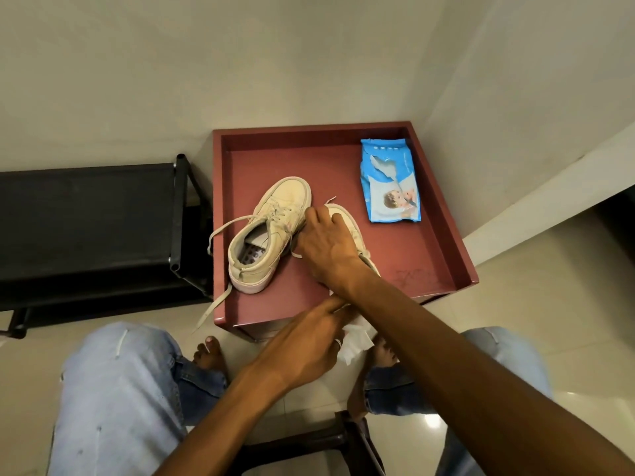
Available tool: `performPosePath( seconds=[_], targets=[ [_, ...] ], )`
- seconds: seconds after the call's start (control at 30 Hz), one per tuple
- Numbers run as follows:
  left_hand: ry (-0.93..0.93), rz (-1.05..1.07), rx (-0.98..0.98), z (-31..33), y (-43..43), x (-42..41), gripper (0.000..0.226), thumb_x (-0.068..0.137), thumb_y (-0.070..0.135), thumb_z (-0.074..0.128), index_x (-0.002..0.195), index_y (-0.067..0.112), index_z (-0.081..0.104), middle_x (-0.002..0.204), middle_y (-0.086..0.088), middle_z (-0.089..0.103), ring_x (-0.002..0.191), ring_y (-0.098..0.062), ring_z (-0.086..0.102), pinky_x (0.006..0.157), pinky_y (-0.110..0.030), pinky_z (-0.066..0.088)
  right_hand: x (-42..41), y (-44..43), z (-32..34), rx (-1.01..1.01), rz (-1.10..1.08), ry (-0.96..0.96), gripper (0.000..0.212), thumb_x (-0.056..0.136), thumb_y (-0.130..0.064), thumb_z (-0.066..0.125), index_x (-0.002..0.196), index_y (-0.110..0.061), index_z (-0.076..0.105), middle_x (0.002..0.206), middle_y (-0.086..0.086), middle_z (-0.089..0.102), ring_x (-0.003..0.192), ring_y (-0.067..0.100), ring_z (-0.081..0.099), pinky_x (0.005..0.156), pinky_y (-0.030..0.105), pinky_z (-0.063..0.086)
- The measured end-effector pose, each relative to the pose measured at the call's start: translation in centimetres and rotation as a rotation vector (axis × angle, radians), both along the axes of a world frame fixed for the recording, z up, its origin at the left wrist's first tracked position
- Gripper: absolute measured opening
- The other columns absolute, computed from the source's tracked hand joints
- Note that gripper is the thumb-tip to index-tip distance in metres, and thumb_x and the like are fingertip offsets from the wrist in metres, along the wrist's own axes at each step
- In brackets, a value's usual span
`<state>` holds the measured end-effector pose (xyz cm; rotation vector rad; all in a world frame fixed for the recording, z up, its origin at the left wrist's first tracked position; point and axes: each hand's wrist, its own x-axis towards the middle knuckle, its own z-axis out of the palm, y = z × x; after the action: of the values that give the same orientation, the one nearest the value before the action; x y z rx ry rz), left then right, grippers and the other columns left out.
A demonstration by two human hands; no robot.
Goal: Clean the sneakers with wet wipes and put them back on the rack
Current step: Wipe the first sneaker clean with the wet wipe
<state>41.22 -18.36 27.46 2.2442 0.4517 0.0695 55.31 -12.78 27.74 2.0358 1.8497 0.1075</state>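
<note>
Two cream sneakers (271,231), laces (214,305) trailing loose

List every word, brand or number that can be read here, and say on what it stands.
None can be read.
On the pack: small white marks at its top, too blurred to read.
On the table: a faint scribble near its front right corner, not legible.
On the sneakers: no text seen.

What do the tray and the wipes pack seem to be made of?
Tray: likely painted wood or laminate; matt reddish-brown, scratched near the front corner. Wipes pack: thin plastic film; glossy, crinkled, printed blue.
</note>
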Motion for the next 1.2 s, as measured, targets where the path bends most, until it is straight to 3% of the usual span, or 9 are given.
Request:
performPosePath(
  seconds=[0.17,0.23,0.37,0.57,0.77,0.9,1.03,1.13,1.2],
  targets=[
    [-0.016,0.016,0.0,-0.2,0.2,0.2,0.066,0.085,-0.005,0.054,0.146,0.021,0.048,0.149,0.008,0.047,0.126,-0.014,0.055,0.099,-0.031,0.051,0.9,-0.8,0.3,0.035,-0.035,0.145,0.03,0.096,-0.024,0.055,0.124,-0.017,0.064,0.13,0.011,0.05,0.122,0.03,0.043,0.099,0.043,0.039],
    [-0.033,0.01,0.024,-0.4,0.3,0.3,0.072,0.083,-0.007,0.053,0.149,0.022,0.045,0.155,0.01,0.041,0.137,-0.011,0.046,0.109,-0.026,0.045,1.4,-0.9,1.2,0.147,-0.162,0.389,0.026,0.09,-0.025,0.062,0.114,-0.016,0.069,0.121,0.01,0.059,0.117,0.031,0.052,0.096,0.044,0.046],
    [-0.052,-0.016,0.018,-1.1,0.4,0.3,0.077,0.083,-0.009,0.051,0.152,0.024,0.041,0.162,0.017,0.028,0.146,-0.008,0.035,0.113,-0.032,0.042,3.5,-2.6,4.7,0.392,-0.51,1.031,0.009,0.084,-0.026,0.073,0.079,-0.019,0.071,0.08,-0.002,0.072,0.076,0.017,0.066,0.064,0.03,0.05],
    [-0.078,-0.013,-0.031,-1.0,0.4,0.2,0.076,0.081,-0.009,0.046,0.151,0.021,0.043,0.161,0.017,0.03,0.147,-0.004,0.032,0.116,-0.031,0.038,7.9,-9.0,9.2,0.698,-0.733,1.61,0.009,0.085,-0.015,0.078,0.088,-0.008,0.073,0.082,0.003,0.074,0.074,0.008,0.066,0.069,0.022,0.052],
    [-0.091,-0.009,-0.045,-1.1,0.5,0.3,0.076,0.081,-0.011,0.046,0.15,0.02,0.045,0.16,0.016,0.032,0.147,-0.001,0.031,0.117,-0.027,0.035,12.4,-13.1,6.6,0.852,-1.112,1.758,0.007,0.084,-0.01,0.076,0.087,-0.012,0.07,0.069,-0.003,0.069,0.062,0.006,0.061,0.063,0.022,0.051],
    [-0.086,-0.015,-0.043,-1.1,0.7,0.2,0.076,0.081,-0.012,0.046,0.15,0.019,0.045,0.16,0.015,0.032,0.146,0.001,0.03,0.117,-0.024,0.033,12.7,-13.9,2.5,0.666,-1.29,1.61,0.025,0.08,-0.012,0.078,0.097,0.005,0.07,0.076,0.012,0.066,0.062,0.019,0.058,0.055,0.026,0.05],
    [-0.081,-0.044,-0.051,-0.6,1.0,0.1,0.07,0.091,-0.004,0.052,0.153,0.026,0.04,0.161,0.022,0.025,0.146,0.007,0.025,0.116,-0.017,0.031,11.4,-14.0,0.4,0.495,-1.206,1.43,0.035,0.079,-0.029,0.081,0.083,0.003,0.069,0.072,0.006,0.066,0.071,0.023,0.06,0.064,0.034,0.05],
    [-0.082,0.008,-0.137,0.9,1.7,-0.2,0.072,0.095,0.009,0.063,0.154,0.038,0.032,0.161,0.027,0.021,0.144,0.009,0.025,0.113,-0.015,0.033,9.3,-13.9,1.7,0.544,-1.116,1.091,0.05,0.081,-0.051,0.076,0.107,-0.009,0.069,0.102,0.0,0.069,0.095,0.021,0.065,0.084,0.042,0.056],
    [-0.1,0.073,-0.209,2.5,2.3,-0.4,0.073,0.094,0.02,0.069,0.151,0.047,0.032,0.157,0.025,0.028,0.138,0.001,0.039,0.108,-0.023,0.041,7.1,-14.5,3.9,0.677,-1.018,1.15,0.047,0.086,-0.054,0.07,0.118,-0.019,0.066,0.113,-0.009,0.068,0.104,0.012,0.065,0.088,0.033,0.055]
  ],
)
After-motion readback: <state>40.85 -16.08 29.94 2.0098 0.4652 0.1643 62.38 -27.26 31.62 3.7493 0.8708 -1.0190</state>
